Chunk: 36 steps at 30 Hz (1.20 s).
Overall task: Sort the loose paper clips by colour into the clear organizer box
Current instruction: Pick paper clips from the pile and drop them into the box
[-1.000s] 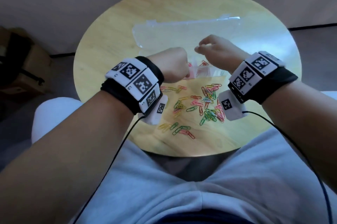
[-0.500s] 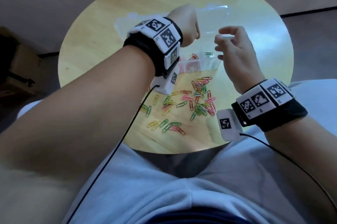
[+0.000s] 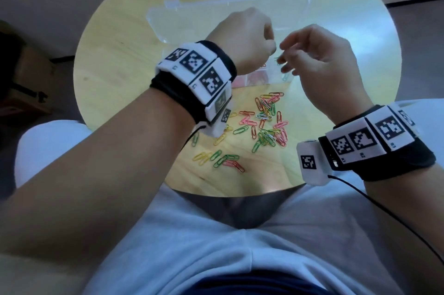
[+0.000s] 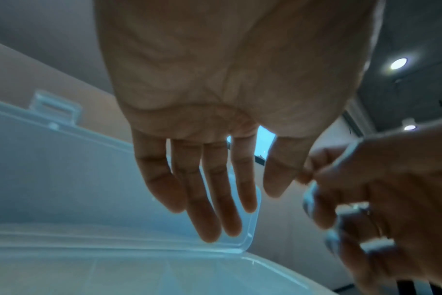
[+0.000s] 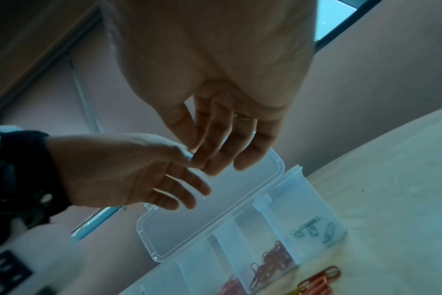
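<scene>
Our left hand (image 3: 247, 37) and right hand (image 3: 319, 59) meet fingertip to fingertip above the open box (image 3: 262, 78) on the tabletop (image 3: 125, 59). Whether either pinches a clip, we cannot tell. A fumbled handover could drop one into the wrong compartment, while most paper clips (image 3: 266, 124) lie unsorted nearby.

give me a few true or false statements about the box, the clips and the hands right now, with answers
1. The organizer box has its lid open. True.
2. All the paper clips are already in the box. False: many loose clips still lie on the round table.
3. Both hands are raised above the box, fingertips close together. True: the left hand and right hand meet over it.
4. Green clips and red clips share one compartment. False: they lie in neighbouring compartments.
5. The right hand rests flat on the table. False: it is in the air.
</scene>
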{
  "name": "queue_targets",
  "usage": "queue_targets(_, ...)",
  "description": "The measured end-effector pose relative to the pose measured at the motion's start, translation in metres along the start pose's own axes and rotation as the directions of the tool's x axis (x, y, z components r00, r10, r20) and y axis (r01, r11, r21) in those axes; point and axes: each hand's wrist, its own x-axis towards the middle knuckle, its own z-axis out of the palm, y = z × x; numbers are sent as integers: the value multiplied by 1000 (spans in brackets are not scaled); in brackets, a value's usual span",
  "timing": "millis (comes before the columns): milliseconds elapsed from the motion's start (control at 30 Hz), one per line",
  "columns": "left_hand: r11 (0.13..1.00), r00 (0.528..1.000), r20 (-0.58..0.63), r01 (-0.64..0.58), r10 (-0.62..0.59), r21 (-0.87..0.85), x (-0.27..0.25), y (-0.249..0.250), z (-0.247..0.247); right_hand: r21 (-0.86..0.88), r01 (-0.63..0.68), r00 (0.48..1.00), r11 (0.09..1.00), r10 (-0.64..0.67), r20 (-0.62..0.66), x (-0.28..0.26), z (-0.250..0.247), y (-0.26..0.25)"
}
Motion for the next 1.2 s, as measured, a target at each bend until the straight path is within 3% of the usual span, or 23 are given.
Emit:
queue_targets(67, 1000, 1000, -18, 1, -2, -8, -21, -6, -6, -94, -16, 987, 995, 31, 157, -5, 3, -2)
queue_targets(167, 998, 998, 8, 65, -65, -12, -57, -26, -3, -334, -36, 913, 942, 167, 372, -12, 11, -1)
queue_targets(267, 987, 980, 112, 161, -162, 22, -86, -54, 15, -474, -25, 846, 880, 271, 459, -17, 19, 7)
queue_targets(400, 969, 942, 228, 238, -247, 64, -94, -81, 34, -581, 20, 849, 813, 294, 440, -16, 27, 13)
queue_targets(833, 977, 936, 278, 211, -214, 42, -91, -91, 43, -729, 8, 866, 685, 360, 348, -17, 46, 25)
queue_targets(1200, 976, 946, 241, 212, -217, 47, -88, -85, 44, -794, 56, 796, 606, 452, 402, -16, 51, 21)
